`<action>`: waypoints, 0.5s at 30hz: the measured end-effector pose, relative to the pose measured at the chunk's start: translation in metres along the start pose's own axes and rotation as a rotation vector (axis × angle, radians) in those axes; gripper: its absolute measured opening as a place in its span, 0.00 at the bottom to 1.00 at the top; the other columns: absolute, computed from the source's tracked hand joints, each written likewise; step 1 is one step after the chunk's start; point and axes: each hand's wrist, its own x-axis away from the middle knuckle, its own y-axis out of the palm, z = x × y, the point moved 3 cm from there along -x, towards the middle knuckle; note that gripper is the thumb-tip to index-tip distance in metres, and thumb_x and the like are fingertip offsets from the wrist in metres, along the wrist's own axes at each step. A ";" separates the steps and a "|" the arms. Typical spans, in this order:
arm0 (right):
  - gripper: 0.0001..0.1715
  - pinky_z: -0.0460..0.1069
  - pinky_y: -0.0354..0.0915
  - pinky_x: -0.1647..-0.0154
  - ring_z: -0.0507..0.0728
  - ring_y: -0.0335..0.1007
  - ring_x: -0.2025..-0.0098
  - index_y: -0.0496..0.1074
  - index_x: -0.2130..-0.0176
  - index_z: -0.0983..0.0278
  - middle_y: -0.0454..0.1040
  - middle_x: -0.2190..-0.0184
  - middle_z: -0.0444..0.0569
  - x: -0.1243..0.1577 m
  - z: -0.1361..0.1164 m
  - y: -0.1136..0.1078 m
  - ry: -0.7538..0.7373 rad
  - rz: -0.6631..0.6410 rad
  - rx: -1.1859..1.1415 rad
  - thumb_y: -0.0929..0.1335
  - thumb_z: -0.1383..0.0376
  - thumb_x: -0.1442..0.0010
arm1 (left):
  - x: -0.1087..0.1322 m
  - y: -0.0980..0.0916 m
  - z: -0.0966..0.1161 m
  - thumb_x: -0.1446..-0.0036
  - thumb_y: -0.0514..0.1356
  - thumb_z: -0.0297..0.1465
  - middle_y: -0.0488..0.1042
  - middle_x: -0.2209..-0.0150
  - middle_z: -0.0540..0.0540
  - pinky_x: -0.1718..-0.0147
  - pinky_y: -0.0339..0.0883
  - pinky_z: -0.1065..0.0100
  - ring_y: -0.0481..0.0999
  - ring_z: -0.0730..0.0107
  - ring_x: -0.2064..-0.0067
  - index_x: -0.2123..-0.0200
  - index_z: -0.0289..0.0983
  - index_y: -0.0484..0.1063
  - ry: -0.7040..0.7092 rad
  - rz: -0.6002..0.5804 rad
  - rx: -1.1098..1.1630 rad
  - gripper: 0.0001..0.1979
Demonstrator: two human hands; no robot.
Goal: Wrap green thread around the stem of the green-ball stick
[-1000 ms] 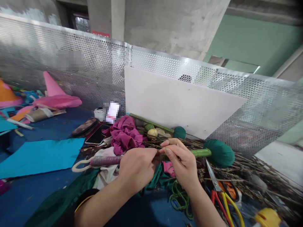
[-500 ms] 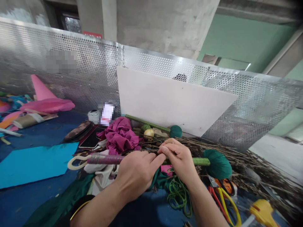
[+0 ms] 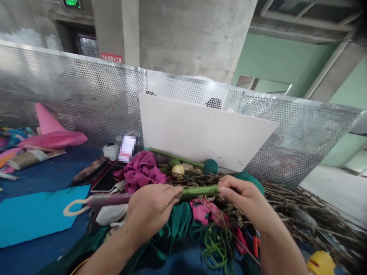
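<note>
A long stick spans the middle of the view, with a pale loop (image 3: 75, 208) at its left end, a purple wrapped part (image 3: 110, 200) and a green wrapped part (image 3: 200, 191). My left hand (image 3: 153, 208) is closed around the stick where purple gives way to green. Near the right end of the green part, my right hand (image 3: 243, 196) pinches it between thumb and fingers. Behind the right hand a dark green ball (image 3: 250, 180) is partly hidden. Tangled green cord (image 3: 216, 248) and pink cloth (image 3: 201, 211) lie below the stick.
Purple cloth (image 3: 145, 172), a lit phone (image 3: 126, 148) and a patterned pouch (image 3: 90, 171) sit behind. Blue card (image 3: 37, 214) lies left. Dry twigs (image 3: 295, 198) spread right, near a yellow tool (image 3: 321, 262). A white board (image 3: 200, 131) leans on the perforated barrier.
My right hand has moved right along the stick, away from my left hand, exposing green wrapping between them. The stick has shifted left. The camera view has tilted up slightly.
</note>
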 end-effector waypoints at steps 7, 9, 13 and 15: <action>0.21 0.45 0.41 0.87 0.44 0.48 0.85 0.78 0.72 0.64 0.70 0.77 0.47 0.016 0.054 -0.089 0.295 0.580 -0.282 0.78 0.52 0.60 | -0.002 -0.019 -0.033 0.45 0.59 0.34 0.82 0.59 0.50 0.57 0.71 0.66 0.81 0.60 0.57 0.56 0.47 0.80 -0.308 -0.114 0.109 0.14; 0.17 0.47 0.42 0.87 0.45 0.49 0.85 0.78 0.72 0.63 0.66 0.81 0.45 0.016 0.064 -0.097 0.283 0.680 -0.348 0.78 0.54 0.57 | -0.003 -0.023 -0.038 0.48 0.61 0.34 0.82 0.59 0.51 0.57 0.70 0.68 0.81 0.61 0.57 0.58 0.48 0.81 -0.367 -0.155 0.206 0.14; 0.11 0.49 0.47 0.86 0.49 0.54 0.85 0.76 0.70 0.61 0.59 0.86 0.41 0.012 0.077 -0.094 0.259 0.732 -0.370 0.75 0.56 0.48 | -0.006 -0.024 -0.039 0.52 0.62 0.32 0.83 0.64 0.53 0.63 0.69 0.73 0.81 0.65 0.62 0.62 0.47 0.82 -0.432 -0.307 0.435 0.13; 0.14 0.49 0.51 0.86 0.50 0.57 0.85 0.74 0.68 0.61 0.62 0.86 0.40 0.008 0.080 -0.088 0.169 0.694 -0.272 0.73 0.53 0.46 | -0.006 -0.022 -0.036 0.53 0.63 0.31 0.83 0.67 0.54 0.67 0.68 0.75 0.80 0.66 0.65 0.63 0.46 0.82 -0.475 -0.365 0.528 0.13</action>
